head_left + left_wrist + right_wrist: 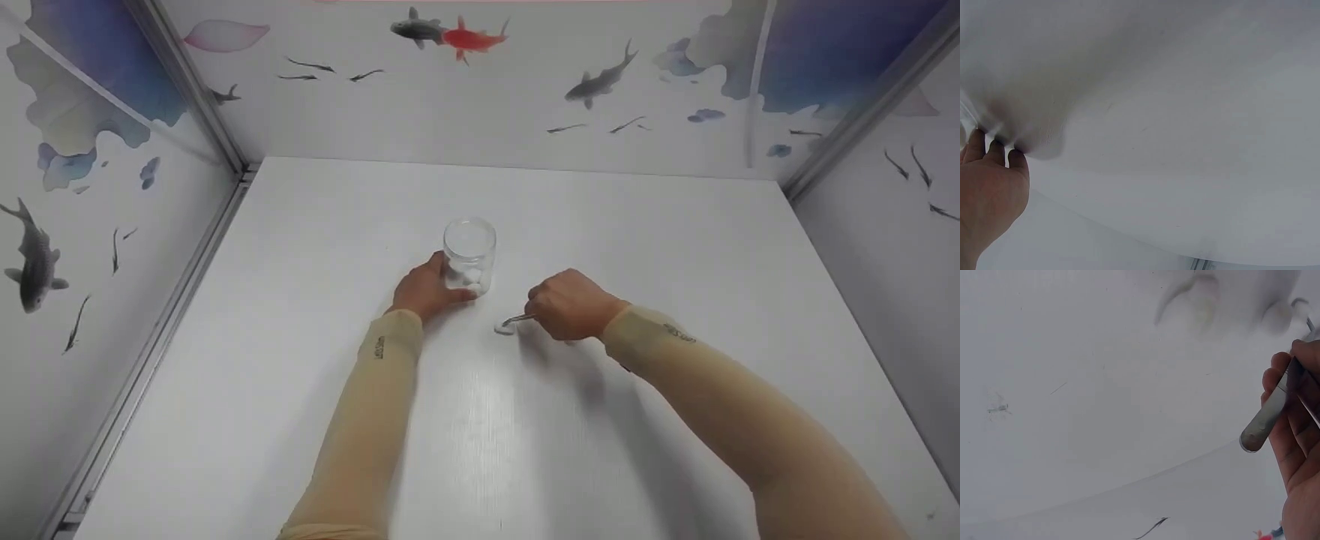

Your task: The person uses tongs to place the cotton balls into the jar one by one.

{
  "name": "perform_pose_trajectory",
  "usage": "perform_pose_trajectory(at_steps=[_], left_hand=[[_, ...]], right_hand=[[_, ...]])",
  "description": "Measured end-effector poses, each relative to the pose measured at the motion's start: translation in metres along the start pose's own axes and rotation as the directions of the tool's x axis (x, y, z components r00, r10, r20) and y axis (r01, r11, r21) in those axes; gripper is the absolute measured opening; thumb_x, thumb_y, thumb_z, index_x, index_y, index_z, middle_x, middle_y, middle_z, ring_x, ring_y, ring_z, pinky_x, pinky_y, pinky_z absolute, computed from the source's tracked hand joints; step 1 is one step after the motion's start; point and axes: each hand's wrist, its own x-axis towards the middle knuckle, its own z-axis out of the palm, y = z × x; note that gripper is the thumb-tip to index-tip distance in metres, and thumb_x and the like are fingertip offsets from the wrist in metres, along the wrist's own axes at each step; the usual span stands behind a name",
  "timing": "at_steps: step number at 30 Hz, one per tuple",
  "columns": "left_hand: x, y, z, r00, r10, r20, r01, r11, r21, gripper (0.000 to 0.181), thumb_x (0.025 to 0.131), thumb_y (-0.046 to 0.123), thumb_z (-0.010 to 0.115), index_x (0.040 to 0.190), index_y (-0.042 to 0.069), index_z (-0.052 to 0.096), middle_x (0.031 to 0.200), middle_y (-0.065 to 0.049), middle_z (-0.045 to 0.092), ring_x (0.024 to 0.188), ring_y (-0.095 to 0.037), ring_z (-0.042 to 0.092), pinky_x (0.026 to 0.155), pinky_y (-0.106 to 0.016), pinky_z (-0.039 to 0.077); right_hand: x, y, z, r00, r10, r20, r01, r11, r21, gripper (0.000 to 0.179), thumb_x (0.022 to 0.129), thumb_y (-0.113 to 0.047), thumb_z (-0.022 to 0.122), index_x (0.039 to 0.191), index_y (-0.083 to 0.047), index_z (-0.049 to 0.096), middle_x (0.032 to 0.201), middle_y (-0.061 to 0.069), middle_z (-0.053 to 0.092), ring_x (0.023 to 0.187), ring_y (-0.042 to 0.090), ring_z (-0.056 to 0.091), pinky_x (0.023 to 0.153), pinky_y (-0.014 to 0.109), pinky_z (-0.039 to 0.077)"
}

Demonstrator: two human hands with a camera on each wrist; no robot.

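In the head view my left hand holds a clear jar with several small white balls low inside it. Its thumb lies along the near side of the jar. At the far left of the left wrist view, the fingers of that hand reach to the jar's edge. My right hand grips metal tweezers, whose slender tip is right at a small white round piece on the table. The right wrist view shows the broad rounded end of the tweezers sticking out of the fist.
Under my right hand a bit of another pale piece shows. The white table is bordered by pale panels printed with fish, with metal rails along the sides.
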Motion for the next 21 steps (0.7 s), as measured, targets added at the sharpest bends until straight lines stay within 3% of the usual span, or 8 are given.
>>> perform_pose_trajectory(at_steps=[10,21], left_hand=[[0.000,0.000,0.000,1.000,0.005,-0.002,-0.005,1.000,0.010,0.094,0.075,0.052,0.084,0.149,0.012,0.041,0.143,-0.011,0.055,0.130,-0.031,0.050,0.109,-0.043,0.040],[0.001,-0.001,0.001,1.000,0.000,0.004,0.000,1.000,-0.022,0.098,0.075,0.052,0.084,0.152,0.014,0.039,0.149,-0.009,0.049,0.135,-0.029,0.046,0.113,-0.043,0.035]], right_hand=[[-0.015,0.021,-0.015,0.989,0.054,-0.139,-0.050,0.998,0.029,0.019,0.081,0.002,0.067,0.080,-0.012,0.078,0.071,-0.002,0.067,0.058,0.015,0.060,0.047,0.035,0.051],[-0.018,0.041,-0.044,0.974,0.138,-0.180,-0.136,0.990,0.025,0.016,0.087,-0.002,0.068,0.091,-0.010,0.081,0.076,0.001,0.071,0.059,0.017,0.063,0.053,0.035,0.056]])
